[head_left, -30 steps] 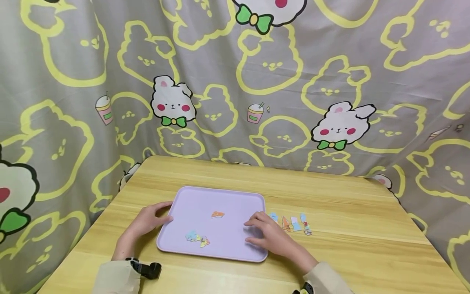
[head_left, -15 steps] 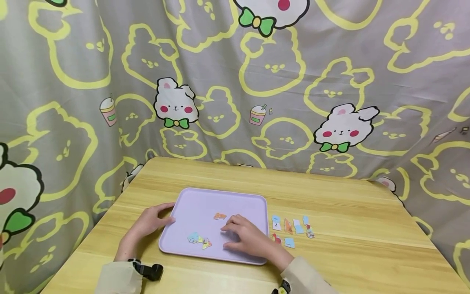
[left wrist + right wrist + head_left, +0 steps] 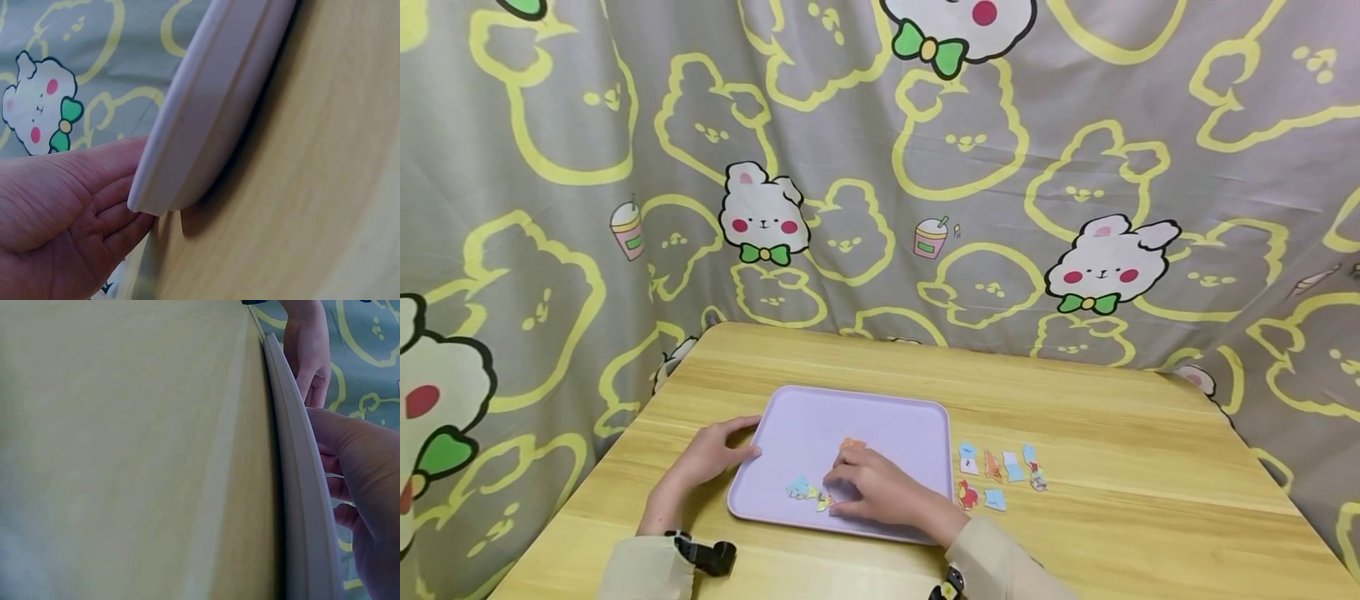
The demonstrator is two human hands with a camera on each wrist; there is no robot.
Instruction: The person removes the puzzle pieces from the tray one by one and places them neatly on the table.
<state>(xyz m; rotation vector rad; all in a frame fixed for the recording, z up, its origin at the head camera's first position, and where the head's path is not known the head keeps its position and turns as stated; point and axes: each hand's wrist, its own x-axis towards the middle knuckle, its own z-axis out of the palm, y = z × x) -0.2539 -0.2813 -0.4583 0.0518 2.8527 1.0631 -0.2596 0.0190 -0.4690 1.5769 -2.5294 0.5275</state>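
A lilac tray lies on the wooden table with several small puzzle pieces in it. My left hand rests at the tray's left rim, thumb and fingers spread; in the left wrist view the fingers pass behind the tray wall. My right hand reaches over the tray, its thumb and fingers apart beside a yellow puzzle piece. Joined to that piece on its left is a light blue puzzle piece. Behind the right hand's fingers, an orange puzzle piece is partly hidden.
Right of the tray, more puzzle pieces lie on the table, among them a red one, a blue one and an orange one. A patterned grey curtain hangs behind the table and at both sides.
My right hand has moved left from the tray's right edge to the yellow piece, uncovering the red and blue pieces on the table. The left hand keeps its place at the rim.
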